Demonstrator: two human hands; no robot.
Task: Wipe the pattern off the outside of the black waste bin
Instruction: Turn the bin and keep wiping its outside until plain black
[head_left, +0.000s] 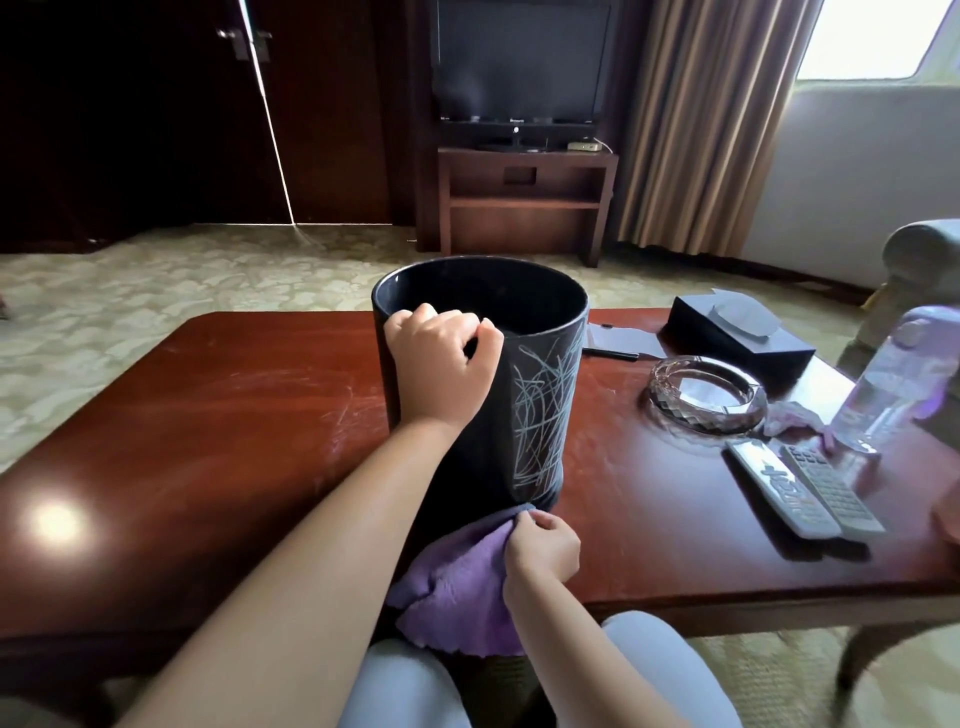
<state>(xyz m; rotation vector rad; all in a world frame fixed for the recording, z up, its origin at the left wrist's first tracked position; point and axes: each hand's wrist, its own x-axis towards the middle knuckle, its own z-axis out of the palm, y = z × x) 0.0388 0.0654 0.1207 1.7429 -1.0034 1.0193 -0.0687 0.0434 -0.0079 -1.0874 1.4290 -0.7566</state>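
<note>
A black waste bin (524, 306) stands upright on the dark red wooden table (234, 415). White scribbled lines (543, 415) cover its right front side. My left hand (441, 364) grips the bin's near rim, fingers curled over the edge. A purple cloth (457, 582) lies at the table's front edge, just below the bin's base. My right hand (543, 545) pinches the cloth's upper edge close to the bottom of the bin.
To the right on the table lie a glass ashtray (706, 395), two remote controls (810, 488), a clear bottle (893, 379), a black tissue box (737, 332) and a pen (610, 354). My knees are under the front edge.
</note>
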